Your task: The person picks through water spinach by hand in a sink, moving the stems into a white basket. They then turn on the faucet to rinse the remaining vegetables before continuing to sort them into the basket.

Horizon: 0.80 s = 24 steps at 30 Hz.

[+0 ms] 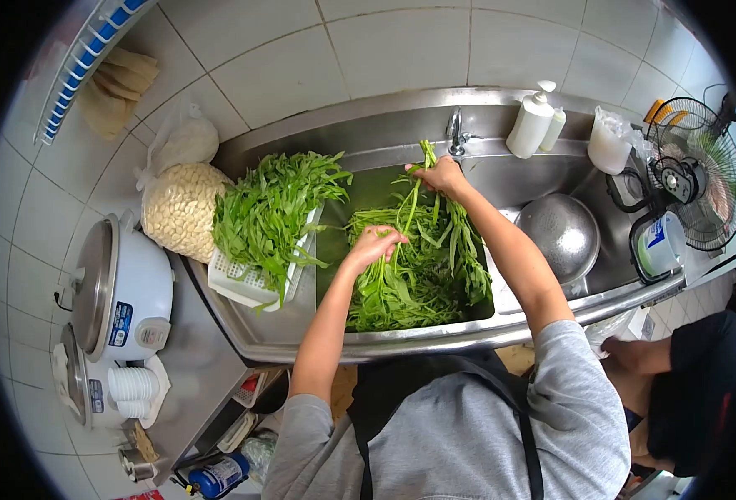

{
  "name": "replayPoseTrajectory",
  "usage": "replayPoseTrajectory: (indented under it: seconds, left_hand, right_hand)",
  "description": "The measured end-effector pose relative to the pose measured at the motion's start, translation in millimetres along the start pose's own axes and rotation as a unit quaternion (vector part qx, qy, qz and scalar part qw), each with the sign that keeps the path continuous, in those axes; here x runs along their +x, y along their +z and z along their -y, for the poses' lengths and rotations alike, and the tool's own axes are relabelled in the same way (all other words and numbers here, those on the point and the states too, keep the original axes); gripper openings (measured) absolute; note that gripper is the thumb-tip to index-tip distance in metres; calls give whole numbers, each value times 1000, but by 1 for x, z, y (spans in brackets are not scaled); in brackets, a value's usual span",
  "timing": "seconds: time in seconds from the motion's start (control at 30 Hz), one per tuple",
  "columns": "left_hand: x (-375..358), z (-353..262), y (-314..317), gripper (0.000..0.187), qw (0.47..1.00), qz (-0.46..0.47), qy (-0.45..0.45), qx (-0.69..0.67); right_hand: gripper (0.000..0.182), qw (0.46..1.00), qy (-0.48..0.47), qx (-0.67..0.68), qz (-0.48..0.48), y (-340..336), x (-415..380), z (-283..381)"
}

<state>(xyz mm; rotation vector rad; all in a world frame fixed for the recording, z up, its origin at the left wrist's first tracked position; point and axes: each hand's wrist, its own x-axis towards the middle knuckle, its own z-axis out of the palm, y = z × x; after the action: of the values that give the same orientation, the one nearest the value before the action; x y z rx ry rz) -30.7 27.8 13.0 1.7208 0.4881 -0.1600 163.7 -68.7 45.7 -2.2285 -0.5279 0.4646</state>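
The left hand (376, 247) is closed around the lower part of a bundle of green stems (414, 204), fingers curled and thumb toward the stems. The right hand (441, 177) grips the same bundle near its upper end, fingers closed around it, just beside the faucet (457, 132). The bundle is located over the left basin (331, 250) of the steel sink, above a mass of loose leafy greens (401, 304) lying in that basin. Adjacent to the basin, on the left, a white perforated basket (250, 285) carries a heap of cut leaves (270, 208); behind it stands a clear bag of pale, bean-like pieces (183, 210). The right basin contains an inverted metal bowl (559, 237). A white pump bottle (530, 125) and a smaller bottle (553, 129) stand on the rear ledge. Labelling: the large rice cooker (135, 287) bears a dark blue label (120, 323) with light print, too small to read; the white tub (661, 243) at right bears a blue label, likewise illegible; the blue canister (218, 477) at lower left bears a label with unreadable print. A fan (680, 179) stands at the right end of the sink, and another person (693, 392) is partly visible below it
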Motion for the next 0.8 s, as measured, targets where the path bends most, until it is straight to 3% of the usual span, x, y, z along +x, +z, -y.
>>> replayPoseTrajectory:
  seconds: [0.47,0.8]
  left_hand:
    - [-5,-1,-3,22,997,4,15,-70]
    - [3,17,-5,24,987,-126,18,-98]
  right_hand:
    - [51,999,31,17,32,2,6,-7]
    - [48,995,0,84,59,3,-2,-2]
